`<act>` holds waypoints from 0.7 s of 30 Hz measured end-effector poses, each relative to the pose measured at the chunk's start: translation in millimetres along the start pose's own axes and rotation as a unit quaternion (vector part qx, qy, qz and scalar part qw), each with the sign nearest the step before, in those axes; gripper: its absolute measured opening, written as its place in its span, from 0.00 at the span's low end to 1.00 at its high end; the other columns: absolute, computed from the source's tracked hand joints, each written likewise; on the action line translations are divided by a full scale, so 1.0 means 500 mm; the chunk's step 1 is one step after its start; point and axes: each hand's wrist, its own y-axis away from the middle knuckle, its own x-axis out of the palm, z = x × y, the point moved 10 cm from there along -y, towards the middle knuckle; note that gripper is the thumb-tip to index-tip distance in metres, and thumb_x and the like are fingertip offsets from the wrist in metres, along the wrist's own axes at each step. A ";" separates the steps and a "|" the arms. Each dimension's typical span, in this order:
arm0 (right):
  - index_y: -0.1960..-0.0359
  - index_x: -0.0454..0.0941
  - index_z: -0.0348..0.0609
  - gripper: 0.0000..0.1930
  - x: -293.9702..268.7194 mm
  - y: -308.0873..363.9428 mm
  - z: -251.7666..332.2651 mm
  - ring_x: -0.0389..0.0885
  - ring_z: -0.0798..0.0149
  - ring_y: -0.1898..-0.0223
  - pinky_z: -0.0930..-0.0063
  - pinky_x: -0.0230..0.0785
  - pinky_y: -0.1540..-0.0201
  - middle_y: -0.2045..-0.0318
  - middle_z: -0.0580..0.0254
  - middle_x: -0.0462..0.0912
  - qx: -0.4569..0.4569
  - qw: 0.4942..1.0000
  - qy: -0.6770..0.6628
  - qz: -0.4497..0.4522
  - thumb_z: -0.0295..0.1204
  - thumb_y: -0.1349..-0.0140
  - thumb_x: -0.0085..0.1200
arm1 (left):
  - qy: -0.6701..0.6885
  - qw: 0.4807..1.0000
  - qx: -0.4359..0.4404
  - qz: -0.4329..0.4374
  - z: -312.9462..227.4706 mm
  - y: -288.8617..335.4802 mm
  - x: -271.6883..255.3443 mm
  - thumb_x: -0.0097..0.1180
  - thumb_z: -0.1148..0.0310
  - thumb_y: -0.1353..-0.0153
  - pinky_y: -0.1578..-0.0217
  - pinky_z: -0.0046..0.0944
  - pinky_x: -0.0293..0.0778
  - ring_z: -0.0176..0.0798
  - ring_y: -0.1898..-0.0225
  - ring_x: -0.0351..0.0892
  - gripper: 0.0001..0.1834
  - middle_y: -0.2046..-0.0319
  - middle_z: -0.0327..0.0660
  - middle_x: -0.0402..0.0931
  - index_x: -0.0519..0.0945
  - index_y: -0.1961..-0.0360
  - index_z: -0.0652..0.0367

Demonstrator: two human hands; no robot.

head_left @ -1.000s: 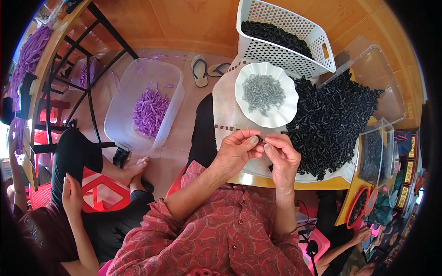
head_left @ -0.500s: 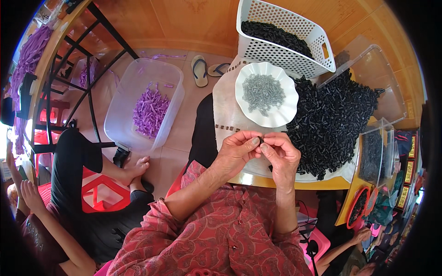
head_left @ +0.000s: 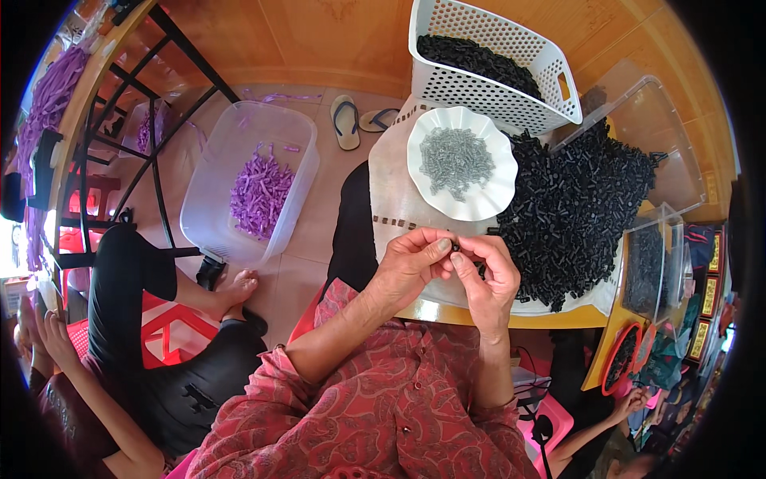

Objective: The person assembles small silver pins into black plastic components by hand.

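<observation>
Above the near edge of the table, my two hands meet fingertip to fingertip. My left hand [head_left: 416, 259] pinches a small black piece [head_left: 456, 247] between thumb and forefinger. My right hand [head_left: 491, 279] grips the same piece from the other side, thumb below it; something dark also shows by its curled fingers. Just beyond them a white scalloped plate [head_left: 504, 188] carries a heap of small clear pieces [head_left: 456, 162]. Right of the plate spreads a large pile of short black tube-like pieces [head_left: 570, 223] on a pale cloth [head_left: 391, 195].
A white perforated basket [head_left: 495, 100] of black pieces stands at the back. Clear bins [head_left: 674, 160] flank the pile on the right. On the floor at left sit a translucent tub [head_left: 299, 172] with purple strips and a pair of sandals [head_left: 346, 124]. Another person's hand [head_left: 56, 339] shows far left.
My right hand's fingers have shifted slightly and its thumb has dropped a little around the black piece. My left hand has barely moved. The person at left has shifted their hands.
</observation>
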 end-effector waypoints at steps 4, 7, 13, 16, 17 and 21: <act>0.62 0.81 0.37 0.09 -0.007 0.005 0.001 0.77 0.68 0.67 0.78 0.70 0.63 0.66 0.60 0.79 -0.007 1.000 0.019 -0.016 0.19 0.46 0.62 | -0.018 1.000 -0.003 -0.006 -0.001 0.001 0.005 0.53 0.69 0.34 0.66 0.32 0.75 0.29 0.69 0.77 0.11 0.67 0.37 0.79 0.79 0.54 0.63; 0.63 0.81 0.37 0.09 -0.011 0.009 0.006 0.77 0.68 0.67 0.78 0.70 0.63 0.67 0.60 0.79 -0.016 0.999 0.031 -0.028 0.19 0.46 0.62 | -0.024 1.000 -0.007 0.001 -0.001 0.003 0.009 0.51 0.67 0.33 0.66 0.31 0.75 0.29 0.68 0.77 0.13 0.67 0.36 0.79 0.79 0.53 0.63; 0.65 0.81 0.38 0.08 -0.022 0.017 0.002 0.78 0.68 0.68 0.78 0.70 0.66 0.67 0.60 0.79 -0.027 0.998 0.035 -0.039 0.17 0.47 0.62 | -0.041 0.999 -0.005 0.017 0.005 0.003 0.016 0.51 0.69 0.33 0.65 0.31 0.75 0.28 0.68 0.76 0.12 0.67 0.36 0.79 0.79 0.53 0.63; 0.66 0.81 0.38 0.08 -0.025 0.019 0.008 0.78 0.69 0.69 0.78 0.72 0.68 0.68 0.61 0.79 -0.024 0.998 0.014 -0.050 0.16 0.48 0.62 | -0.061 0.998 -0.011 0.027 0.008 0.004 0.015 0.52 0.71 0.34 0.64 0.32 0.74 0.29 0.67 0.77 0.12 0.65 0.37 0.79 0.78 0.52 0.62; 0.66 0.81 0.38 0.08 -0.024 0.021 0.012 0.78 0.70 0.70 0.79 0.72 0.68 0.68 0.61 0.79 -0.034 0.998 0.023 -0.050 0.15 0.48 0.62 | -0.074 0.997 -0.011 0.030 0.007 0.004 0.015 0.52 0.72 0.34 0.63 0.33 0.74 0.31 0.65 0.77 0.12 0.64 0.37 0.79 0.78 0.51 0.62; 0.67 0.80 0.37 0.07 -0.021 0.035 0.011 0.79 0.70 0.70 0.79 0.75 0.69 0.68 0.60 0.77 -0.042 0.998 0.012 -0.045 0.14 0.46 0.60 | -0.093 0.994 -0.039 0.045 0.003 0.005 0.018 0.54 0.73 0.35 0.64 0.33 0.75 0.31 0.67 0.77 0.11 0.66 0.38 0.79 0.78 0.53 0.65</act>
